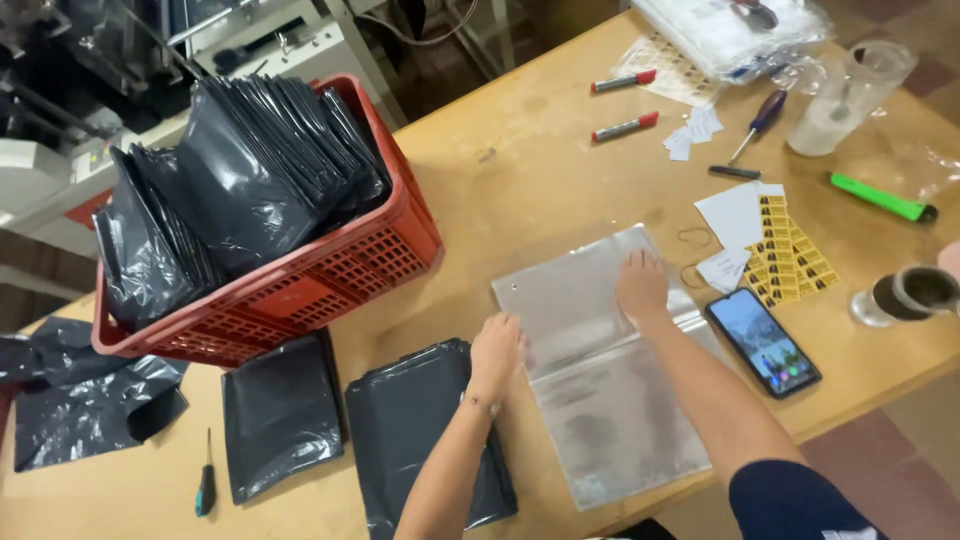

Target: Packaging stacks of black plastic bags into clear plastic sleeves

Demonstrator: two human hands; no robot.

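A clear plastic bag (600, 400) lies flat on the wooden table (520, 170), folded across its middle. My left hand (496, 352) rests fingers-down on the bag's left edge, beside a stack of dark grey plastic bags (415, 430). My right hand (641, 287) presses flat on the upper half of the clear bag, fingers spread. Neither hand grips anything.
A red crate (350, 265) packed with dark grey bags stands at the left. Another grey bag (280, 415) and a small screwdriver (206, 485) lie near it. A phone (763, 342), yellow labels (785, 255), red markers (624, 126), a green marker (880, 198), a clear jug (850, 95) sit at right.
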